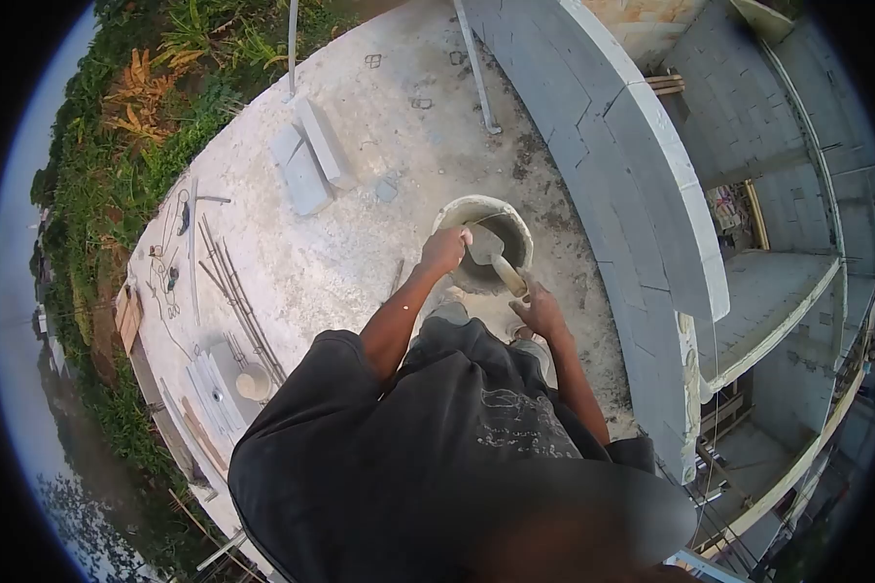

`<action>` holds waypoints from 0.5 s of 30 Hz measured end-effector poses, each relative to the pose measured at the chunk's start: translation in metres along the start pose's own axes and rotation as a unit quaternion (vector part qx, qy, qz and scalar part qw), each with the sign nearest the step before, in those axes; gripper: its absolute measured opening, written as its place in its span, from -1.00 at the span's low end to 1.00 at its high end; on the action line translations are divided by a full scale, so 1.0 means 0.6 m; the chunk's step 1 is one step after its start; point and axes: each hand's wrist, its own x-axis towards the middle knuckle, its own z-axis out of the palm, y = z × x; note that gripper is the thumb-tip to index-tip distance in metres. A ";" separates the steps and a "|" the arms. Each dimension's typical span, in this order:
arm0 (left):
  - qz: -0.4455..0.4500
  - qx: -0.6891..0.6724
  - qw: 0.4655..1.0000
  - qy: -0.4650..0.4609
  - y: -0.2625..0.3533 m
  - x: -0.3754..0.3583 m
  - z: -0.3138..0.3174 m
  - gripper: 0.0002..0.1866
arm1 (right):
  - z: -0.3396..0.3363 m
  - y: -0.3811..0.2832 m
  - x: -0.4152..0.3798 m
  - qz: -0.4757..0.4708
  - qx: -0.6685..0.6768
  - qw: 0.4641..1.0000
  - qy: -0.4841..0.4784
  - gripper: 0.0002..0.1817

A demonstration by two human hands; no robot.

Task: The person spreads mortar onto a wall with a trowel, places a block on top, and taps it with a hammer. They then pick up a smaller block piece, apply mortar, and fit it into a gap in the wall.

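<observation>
A large round bucket (525,231), its rim crusted with pale mortar, stands on the floor in front of me. My right hand (538,309) is closed around the handle of a trowel (486,247), whose broad grey blade reaches over the bucket's mouth. On the left side, my left hand (444,250) is closed at the bucket's rim, with the thumb side close to the blade's edge. Shadow fills the inside of the bucket, so its contents are hard to make out.
To the right runs a low curved block wall (612,146), with a drop to rooms beyond. Light blocks (323,146) lie ahead left. Steel bars (228,291), cords and a small pail (254,382) sit along the left, near the slab edge above greenery. A metal post (476,68) stands ahead.
</observation>
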 end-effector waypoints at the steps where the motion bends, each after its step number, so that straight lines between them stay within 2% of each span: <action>1: -0.007 -0.072 0.997 -0.014 -0.031 -0.001 -0.026 -0.79 | 0.013 -0.019 0.024 -0.016 0.021 1.000 -0.011 -0.16; 2: -0.013 -0.143 0.989 -0.034 -0.064 -0.009 -0.044 -0.82 | 0.028 -0.033 0.033 0.004 0.051 0.998 -0.022 -0.17; 4: -0.022 -0.194 0.981 -0.024 -0.151 0.001 -0.061 -0.85 | 0.046 -0.034 0.047 0.051 0.107 0.992 -0.034 -0.17; 5: -0.027 -0.220 0.975 -0.022 -0.184 0.004 -0.063 -0.86 | 0.075 0.005 0.038 0.093 0.079 0.992 -0.040 -0.16; 6: -0.089 -0.222 0.970 -0.035 -0.201 0.007 -0.069 -0.88 | 0.102 0.039 0.020 0.136 0.052 0.988 -0.045 -0.14; 8: -0.113 -0.163 0.980 -0.014 -0.248 0.019 -0.041 -0.89 | 0.119 0.027 -0.047 0.145 -0.109 0.982 -0.061 -0.07; 10: -0.112 -0.094 0.989 0.019 -0.265 0.049 -0.047 -0.90 | 0.166 0.074 -0.091 0.288 -0.073 0.948 -0.114 0.00; 12: -0.146 -0.093 0.985 0.019 -0.289 0.083 -0.064 -0.90 | 0.149 0.021 -0.079 0.364 0.014 0.921 -0.135 0.01; 13: -0.163 -0.088 0.982 0.022 -0.306 0.107 -0.074 -0.90 | 0.145 0.000 -0.060 0.398 0.061 0.904 -0.144 0.04; 15: -0.178 -0.077 0.981 0.007 -0.343 0.158 -0.093 -0.89 | 0.153 0.009 -0.002 0.382 0.037 0.906 -0.177 0.03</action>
